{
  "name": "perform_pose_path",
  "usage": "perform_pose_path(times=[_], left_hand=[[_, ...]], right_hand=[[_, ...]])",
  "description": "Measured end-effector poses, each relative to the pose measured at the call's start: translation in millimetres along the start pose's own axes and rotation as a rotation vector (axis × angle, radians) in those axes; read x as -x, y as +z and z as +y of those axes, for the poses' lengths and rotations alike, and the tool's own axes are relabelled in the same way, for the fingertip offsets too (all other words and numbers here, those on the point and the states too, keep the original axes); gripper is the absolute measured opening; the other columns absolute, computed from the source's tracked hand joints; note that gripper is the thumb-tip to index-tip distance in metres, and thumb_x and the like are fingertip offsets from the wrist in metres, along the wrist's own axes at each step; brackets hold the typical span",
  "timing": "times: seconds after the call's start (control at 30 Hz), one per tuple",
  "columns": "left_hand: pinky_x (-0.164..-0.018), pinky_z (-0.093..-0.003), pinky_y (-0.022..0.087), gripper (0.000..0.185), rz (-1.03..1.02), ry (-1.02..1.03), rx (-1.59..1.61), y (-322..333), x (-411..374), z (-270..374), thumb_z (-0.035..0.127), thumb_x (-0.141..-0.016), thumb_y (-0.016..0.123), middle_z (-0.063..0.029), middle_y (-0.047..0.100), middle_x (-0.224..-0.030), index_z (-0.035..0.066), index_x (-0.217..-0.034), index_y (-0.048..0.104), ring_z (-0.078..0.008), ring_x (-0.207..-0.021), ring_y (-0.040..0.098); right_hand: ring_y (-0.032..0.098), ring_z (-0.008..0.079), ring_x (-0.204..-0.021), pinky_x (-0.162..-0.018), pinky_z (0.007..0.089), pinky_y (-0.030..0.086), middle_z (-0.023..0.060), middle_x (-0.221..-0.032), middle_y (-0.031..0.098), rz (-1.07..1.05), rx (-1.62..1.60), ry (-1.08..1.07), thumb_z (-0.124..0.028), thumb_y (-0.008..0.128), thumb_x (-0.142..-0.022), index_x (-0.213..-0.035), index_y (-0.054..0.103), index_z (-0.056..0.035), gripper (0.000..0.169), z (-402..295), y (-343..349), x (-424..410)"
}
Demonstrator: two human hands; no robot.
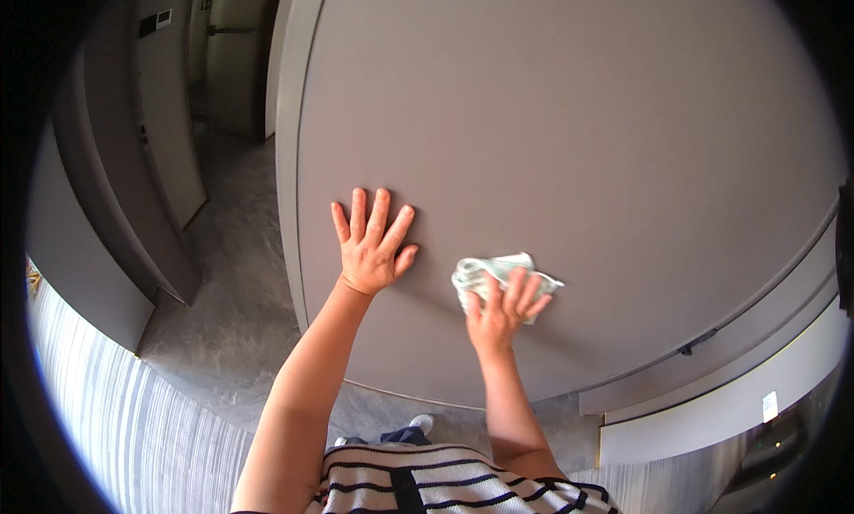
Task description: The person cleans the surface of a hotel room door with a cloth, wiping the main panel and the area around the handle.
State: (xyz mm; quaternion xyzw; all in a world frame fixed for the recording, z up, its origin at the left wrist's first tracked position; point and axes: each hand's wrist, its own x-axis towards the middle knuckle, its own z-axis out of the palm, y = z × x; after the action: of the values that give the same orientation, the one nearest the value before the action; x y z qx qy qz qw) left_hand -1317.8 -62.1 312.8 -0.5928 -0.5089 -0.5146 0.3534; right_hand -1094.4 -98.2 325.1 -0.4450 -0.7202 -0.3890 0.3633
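Observation:
Before me stands a large grey-brown door panel (pixel 534 147) with a smooth, flat face. Flat against it, near its left edge, rests my left hand (pixel 371 247), fingers spread and holding nothing. To the right and slightly lower, my right hand (pixel 500 314) presses a crumpled white and pale green cloth (pixel 490 268) onto the panel. The cloth bunches out around the fingers, and its underside is hidden. Slight blur covers the right hand's fingers.
A door handle (pixel 846 247) juts at the far right, and a dark latch fitting (pixel 697 342) sits along the panel's edge. Beyond the left edge, grey marbled flooring (pixel 233 280) leads to a dim doorway (pixel 230 60). Striped carpet (pixel 167 427) lies at lower left.

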Motion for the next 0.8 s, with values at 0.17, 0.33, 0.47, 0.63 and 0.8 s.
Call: perform_pose_path(times=[0.17, 0.33, 0.47, 0.63, 0.8], left_hand=[[-0.108, -0.0594, 0.004, 0.053, 0.069, 0.079, -0.006, 5.8, -4.0, -2.4, 0.047, -0.088, 0.041, -0.0223, 0.036, -0.140, 0.014, -0.129, 0.050, -0.0450, -0.134, 0.022], [-0.107, -0.0595, 0.006, 0.051, -0.172, -0.056, 0.102, -25.0, -13.8, 9.5, 0.027, -0.082, 0.054, -0.0223, 0.032, -0.142, 0.012, -0.130, 0.047, -0.0447, -0.133, 0.024], [-0.108, -0.0555, 0.012, 0.050, 0.188, -0.035, 0.403, -48.2, -14.1, 37.2, 0.002, -0.075, 0.054, -0.0225, 0.037, -0.138, 0.007, -0.125, 0.052, -0.0392, -0.133, 0.029], [-0.107, -0.0546, 0.016, 0.048, 0.000, 0.037, 0.502, -37.3, -22.5, 63.8, 0.029, -0.085, 0.055, -0.0155, 0.039, -0.140, 0.009, -0.129, 0.050, -0.0340, -0.132, 0.032], [-0.103, -0.0641, 0.004, 0.066, -0.038, -0.185, 0.271, -44.5, -88.1, 84.1, 0.045, -0.083, 0.056, -0.0221, 0.024, -0.146, 0.009, -0.136, 0.041, -0.0400, -0.136, 0.020]], right_hand=[[0.005, 0.0395, -0.139, -0.105, 0.0602, 0.005, 0.0182, -0.152, 0.011, 0.209, -0.064, 0.462, -0.039, 0.043, -0.091, -0.141, 0.032, -0.0087, 0.059, 39.0, -19.5, -66.0], [0.018, 0.0373, -0.135, -0.102, 0.0598, 0.016, 0.0141, -0.147, 0.027, 0.044, -0.014, 0.131, -0.032, 0.051, -0.088, -0.132, 0.048, -0.0201, 0.046, -14.4, -37.5, -99.2], [0.024, 0.0282, -0.134, -0.103, 0.0522, 0.019, 0.0060, -0.145, 0.034, -0.043, -0.129, 0.015, -0.016, 0.052, -0.086, -0.126, 0.054, -0.0214, 0.041, -47.2, -43.4, -93.2], [0.039, 0.0229, -0.126, -0.100, 0.0419, 0.026, 0.0050, -0.131, 0.052, -0.041, -0.347, -0.086, -0.007, 0.049, -0.085, -0.122, 0.057, -0.0110, 0.038, -38.5, -49.5, -100.2], [0.046, 0.0262, -0.121, -0.099, 0.0450, 0.027, 0.0058, -0.126, 0.056, 0.148, -0.429, -0.271, -0.013, 0.051, -0.085, -0.120, 0.058, -0.0085, 0.037, 2.3, -77.3, -169.4]])
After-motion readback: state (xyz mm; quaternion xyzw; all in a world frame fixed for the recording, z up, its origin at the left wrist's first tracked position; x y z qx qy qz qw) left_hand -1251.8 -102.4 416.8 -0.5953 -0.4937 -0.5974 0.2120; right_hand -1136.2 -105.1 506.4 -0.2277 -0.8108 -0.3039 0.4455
